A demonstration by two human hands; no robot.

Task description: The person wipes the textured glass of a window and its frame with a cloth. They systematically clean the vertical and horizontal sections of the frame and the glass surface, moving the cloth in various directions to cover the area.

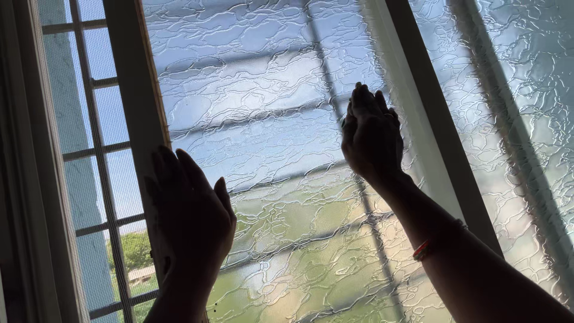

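Observation:
A sliding window pane of patterned, textured glass fills the middle of the head view. My left hand lies flat against its left frame edge, fingers up and together. Higher up, my right hand presses flat on the glass near the pane's right frame. A red bangle sits on my right wrist. Neither hand holds anything.
To the left, an open gap shows an insect screen with a metal grille behind it, with trees and a wall outside. A second textured glass pane stands at the right. A dark window frame runs down the far left.

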